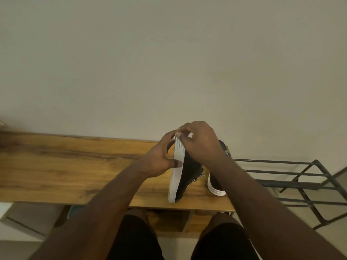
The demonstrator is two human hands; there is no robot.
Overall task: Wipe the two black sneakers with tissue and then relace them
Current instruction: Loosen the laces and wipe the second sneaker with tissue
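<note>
A black sneaker (189, 173) with a white sole stands tipped on its side on the wooden table (75, 166), sole facing left. My left hand (159, 158) grips it by the sole, thumb pressed on the white edge. My right hand (199, 141) curls over the toe end and pinches a small white piece, probably tissue (178, 134), against the sole tip. The second black sneaker (216, 182) lies on the table just to the right, mostly hidden under my right forearm, its white toe toward me. A black-and-white speckled lace (197, 178) hangs from the held shoe.
A black metal shoe rack (293, 182) stands beside the table's right end. A plain wall runs behind the table. My knees in dark shorts are under the front edge, where a lower wooden shelf (169, 220) shows.
</note>
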